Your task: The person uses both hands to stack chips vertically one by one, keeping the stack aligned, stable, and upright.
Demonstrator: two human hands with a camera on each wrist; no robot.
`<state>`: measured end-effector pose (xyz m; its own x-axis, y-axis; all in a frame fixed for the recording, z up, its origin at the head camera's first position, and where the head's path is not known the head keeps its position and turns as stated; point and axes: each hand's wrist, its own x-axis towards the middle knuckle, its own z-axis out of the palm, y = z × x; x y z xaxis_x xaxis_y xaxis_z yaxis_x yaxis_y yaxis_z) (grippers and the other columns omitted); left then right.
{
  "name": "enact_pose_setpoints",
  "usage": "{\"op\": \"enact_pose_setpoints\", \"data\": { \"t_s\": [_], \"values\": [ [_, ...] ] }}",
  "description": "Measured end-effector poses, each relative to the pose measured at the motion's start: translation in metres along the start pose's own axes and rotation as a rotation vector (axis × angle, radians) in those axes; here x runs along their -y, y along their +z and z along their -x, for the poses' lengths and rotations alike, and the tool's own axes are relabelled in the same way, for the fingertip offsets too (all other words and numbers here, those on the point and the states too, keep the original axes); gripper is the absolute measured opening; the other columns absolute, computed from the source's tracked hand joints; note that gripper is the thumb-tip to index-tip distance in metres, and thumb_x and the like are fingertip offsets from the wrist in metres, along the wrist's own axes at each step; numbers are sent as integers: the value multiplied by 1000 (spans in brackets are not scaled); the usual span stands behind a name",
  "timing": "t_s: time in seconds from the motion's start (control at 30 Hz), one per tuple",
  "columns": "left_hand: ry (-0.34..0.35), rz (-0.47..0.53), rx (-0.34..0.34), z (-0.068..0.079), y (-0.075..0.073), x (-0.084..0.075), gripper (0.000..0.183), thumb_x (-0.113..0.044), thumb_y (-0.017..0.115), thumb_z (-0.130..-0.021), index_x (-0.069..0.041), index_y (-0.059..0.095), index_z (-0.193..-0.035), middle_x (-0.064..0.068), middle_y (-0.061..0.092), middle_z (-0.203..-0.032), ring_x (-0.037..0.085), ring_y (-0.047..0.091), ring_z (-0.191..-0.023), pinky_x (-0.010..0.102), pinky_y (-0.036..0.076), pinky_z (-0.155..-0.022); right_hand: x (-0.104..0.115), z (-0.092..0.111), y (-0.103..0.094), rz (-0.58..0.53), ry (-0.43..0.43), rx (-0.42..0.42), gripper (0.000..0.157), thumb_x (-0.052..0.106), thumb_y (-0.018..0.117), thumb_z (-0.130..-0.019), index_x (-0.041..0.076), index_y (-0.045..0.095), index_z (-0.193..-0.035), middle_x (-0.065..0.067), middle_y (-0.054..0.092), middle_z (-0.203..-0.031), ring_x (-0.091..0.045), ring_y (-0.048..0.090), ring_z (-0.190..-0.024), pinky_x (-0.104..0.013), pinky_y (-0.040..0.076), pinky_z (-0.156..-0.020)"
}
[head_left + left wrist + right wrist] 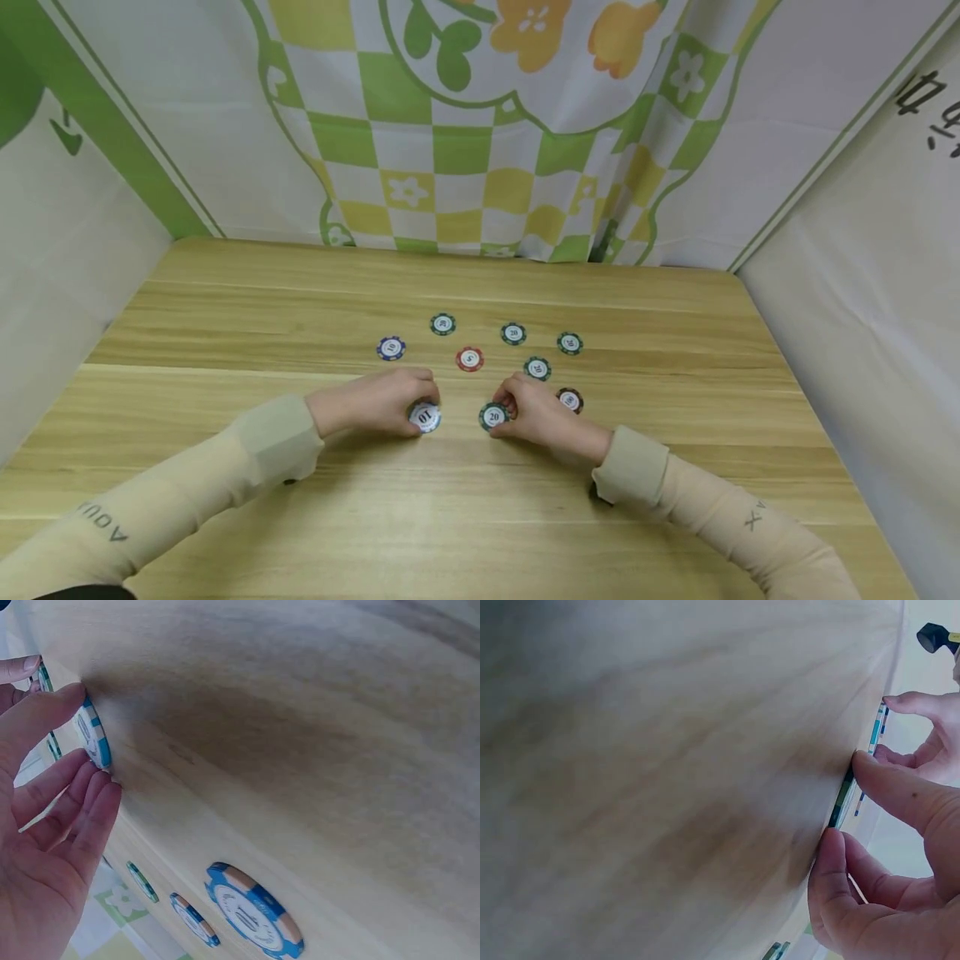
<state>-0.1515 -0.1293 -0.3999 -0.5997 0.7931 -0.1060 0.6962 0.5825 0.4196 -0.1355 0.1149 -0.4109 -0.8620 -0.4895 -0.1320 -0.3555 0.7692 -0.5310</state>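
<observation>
My left hand (390, 402) pinches a light-blue-and-white poker chip (425, 417) marked 10 between thumb and fingers, at its edges. Across a small gap, my right hand (542, 410) pinches a green poker chip (493, 416) marked 20 by its rim. In the left wrist view, the light-blue chip (93, 735) sits between thumb and fingertips, low over the wood. The right wrist view has the green chip (842, 796) almost edge-on. Whether either chip touches the table cannot be told. Close by the right hand lies a dark chip (570, 399), partly covered by it.
Beyond the hands, a blue chip (391, 348), a red chip (469, 359) and several green chips (513, 333) lie flat on the wooden table (225, 333). A larger-looking blue chip (253, 913) shows in the left wrist view. A patterned curtain (465, 158) hangs behind.
</observation>
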Motion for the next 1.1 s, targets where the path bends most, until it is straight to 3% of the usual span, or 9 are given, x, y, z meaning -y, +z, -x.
{"op": "enact_pose_setpoints", "data": {
  "t_s": [0.27, 0.6, 0.77, 1.1],
  "values": [
    [-19, -31, 8, -3, -1, -1, 33, -10, 74, -62, -7, 60, -92, 0, 53, -86, 12, 51, -75, 25, 47, -70, 8, 0, -2, 31, 22, 8, 34, 21, 78, -70, 5, 61, -94, -1, 50, -84, -12, 46, -73, -24, 42, -63],
    [-28, -29, 40, -5, -2, -4, 41, -10, 75, -61, -6, 58, -98, 0, 51, -91, 13, 51, -81, 27, 47, -75, 14, 0, -3, 40, 71, 18, 33, 21, 79, -69, 5, 62, -93, -2, 51, -83, -12, 47, -72, -24, 42, -62],
    [-52, -11, 48, -5, -3, -5, 43, -9, 76, -62, -6, 56, -99, 1, 52, -95, 16, 52, -87, 30, 47, -81, 15, -1, -3, 51, 81, 20, 34, 21, 80, -68, 5, 62, -93, -2, 51, -81, -13, 46, -71, -24, 42, -60],
    [-111, 70, 62, -6, -3, -8, 42, -5, 75, -62, -9, 53, -98, -1, 51, -94, 14, 52, -86, 28, 47, -79, 14, -2, -2, 48, 84, 31, 33, 19, 79, -68, 4, 63, -93, -3, 51, -79, -14, 46, -70, -24, 42, -59]
  ]
}}
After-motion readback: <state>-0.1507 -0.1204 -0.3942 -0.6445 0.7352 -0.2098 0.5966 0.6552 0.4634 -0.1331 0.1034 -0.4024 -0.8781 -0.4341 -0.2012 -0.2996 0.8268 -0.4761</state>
